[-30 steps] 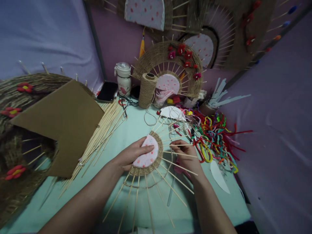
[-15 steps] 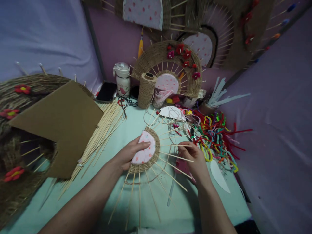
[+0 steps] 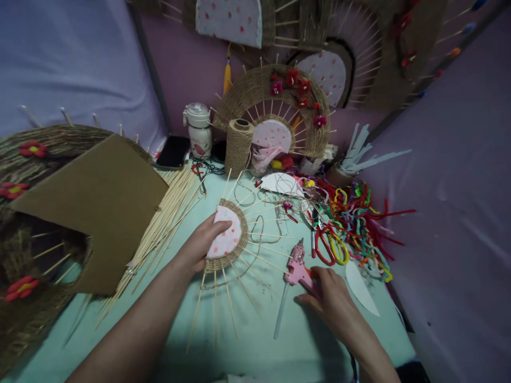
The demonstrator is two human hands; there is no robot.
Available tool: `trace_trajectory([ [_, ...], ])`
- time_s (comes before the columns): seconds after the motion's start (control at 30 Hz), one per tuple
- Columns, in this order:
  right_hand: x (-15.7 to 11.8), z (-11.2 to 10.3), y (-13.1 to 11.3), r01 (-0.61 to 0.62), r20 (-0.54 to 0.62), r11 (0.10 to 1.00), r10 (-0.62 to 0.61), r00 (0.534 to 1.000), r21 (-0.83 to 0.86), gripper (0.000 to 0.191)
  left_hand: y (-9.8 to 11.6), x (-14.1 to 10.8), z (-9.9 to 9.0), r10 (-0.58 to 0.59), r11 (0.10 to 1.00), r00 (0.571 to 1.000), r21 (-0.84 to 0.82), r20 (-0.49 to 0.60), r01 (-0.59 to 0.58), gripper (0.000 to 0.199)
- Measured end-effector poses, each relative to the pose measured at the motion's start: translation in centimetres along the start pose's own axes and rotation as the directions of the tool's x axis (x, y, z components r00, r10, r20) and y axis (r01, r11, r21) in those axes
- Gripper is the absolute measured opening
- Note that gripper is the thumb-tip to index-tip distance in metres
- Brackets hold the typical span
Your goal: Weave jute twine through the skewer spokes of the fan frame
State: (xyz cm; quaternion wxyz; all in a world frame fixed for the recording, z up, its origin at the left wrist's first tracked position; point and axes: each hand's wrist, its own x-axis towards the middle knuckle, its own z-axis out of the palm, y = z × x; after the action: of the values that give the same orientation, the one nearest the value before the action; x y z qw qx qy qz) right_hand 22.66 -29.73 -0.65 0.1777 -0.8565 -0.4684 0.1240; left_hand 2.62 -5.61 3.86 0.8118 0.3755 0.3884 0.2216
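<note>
My left hand (image 3: 205,236) is closed on a half-round woven fan (image 3: 227,234), thumb across its white cloth centre with red dots. A band of natural twine is woven round the cloth, and thin bamboo sticks spread outward from it. A loose strand of twine (image 3: 259,234) trails among the sticks. My right hand (image 3: 331,295) is at the handle of a pink glue gun (image 3: 297,270), fingers and thumb apart around it. That gun lies on the table with a clear glue stick (image 3: 281,311) poking out of its back. Part of the handle is hidden by the fingers.
Red-handled scissors (image 3: 324,247) lie beside a pile of coloured pipe cleaners (image 3: 355,223). Bamboo sticks (image 3: 171,213) and a cardboard piece (image 3: 99,202) are at left. A twine spool (image 3: 238,146), a bottle (image 3: 198,130) and a finished fan (image 3: 239,101) stand at the back.
My right hand has left the fan's sticks and moved down and right to the glue gun, uncovering it and the scissors. The fan in my left hand has shifted slightly left and up.
</note>
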Motion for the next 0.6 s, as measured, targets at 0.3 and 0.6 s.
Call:
trace_trajectory([
  [0.3,0.2,-1.7,0.3,-0.180,0.011,0.934,0.186,0.983,0.309,0.038,-0.4,0.3,-0.1,0.018,0.999,1.000,0.050,0.002,-0.018,0.031],
  [0.6,-0.8,-3.2,-2.3,-0.190,0.107,0.456,0.203,0.973,0.869,0.036,-0.9,0.1,0.4,0.056,0.977,0.998,0.206,0.033,-0.062,0.025],
])
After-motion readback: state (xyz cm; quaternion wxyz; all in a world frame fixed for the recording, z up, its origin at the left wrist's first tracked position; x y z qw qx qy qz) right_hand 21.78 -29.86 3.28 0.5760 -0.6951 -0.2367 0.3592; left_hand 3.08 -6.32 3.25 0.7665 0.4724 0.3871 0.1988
